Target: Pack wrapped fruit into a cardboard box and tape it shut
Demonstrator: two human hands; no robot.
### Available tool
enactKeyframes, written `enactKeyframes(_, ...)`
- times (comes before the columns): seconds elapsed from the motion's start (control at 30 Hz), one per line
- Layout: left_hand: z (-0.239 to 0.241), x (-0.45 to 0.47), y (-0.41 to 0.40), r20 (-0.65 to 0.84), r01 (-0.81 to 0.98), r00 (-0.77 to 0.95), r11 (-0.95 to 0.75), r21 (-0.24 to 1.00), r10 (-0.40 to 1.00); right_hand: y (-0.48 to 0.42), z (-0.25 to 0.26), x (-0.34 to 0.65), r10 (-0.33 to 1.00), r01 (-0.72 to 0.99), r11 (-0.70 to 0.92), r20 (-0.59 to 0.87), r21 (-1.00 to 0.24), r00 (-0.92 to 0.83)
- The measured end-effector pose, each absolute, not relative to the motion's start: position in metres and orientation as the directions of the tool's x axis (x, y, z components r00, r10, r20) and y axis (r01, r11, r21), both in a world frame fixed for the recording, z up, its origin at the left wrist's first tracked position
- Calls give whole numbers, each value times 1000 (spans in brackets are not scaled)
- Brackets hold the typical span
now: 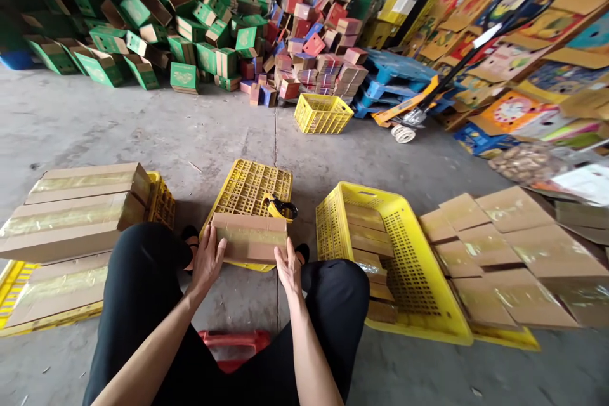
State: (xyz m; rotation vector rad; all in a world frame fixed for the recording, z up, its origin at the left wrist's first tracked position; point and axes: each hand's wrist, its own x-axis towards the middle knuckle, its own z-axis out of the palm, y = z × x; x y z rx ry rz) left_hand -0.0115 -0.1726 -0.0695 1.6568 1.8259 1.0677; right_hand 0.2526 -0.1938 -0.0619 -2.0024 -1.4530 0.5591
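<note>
A small brown cardboard box (250,238) with a strip of tape along it lies on an upturned yellow crate (257,181) between my knees. My left hand (207,263) presses against its left end, thumb on the near face. At the right end my right hand (289,268) is set the same way, so the box is held between the two hands. Just behind the box, a yellow and black tape dispenser (280,207) rests on the crate.
To my right stands a yellow crate (409,254) with several small boxes inside, beside stacked cartons (495,247). Longer taped cartons (80,209) lie on crates at my left. Farther off are another yellow crate (323,115), a pallet jack (419,104) and heaped green boxes (183,76).
</note>
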Motion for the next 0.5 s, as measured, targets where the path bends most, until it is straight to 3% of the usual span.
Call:
enactKeyframes(0.2,-74,-2,-174,254,707,-139,-84,702,957,-161,-58,256,939,708,-204,68,-676,336)
enactKeyframes(0.5,-59,10,-174,288,812,-46,-132,568,957,-155,-68,256,960,883,-91,197,-461,201)
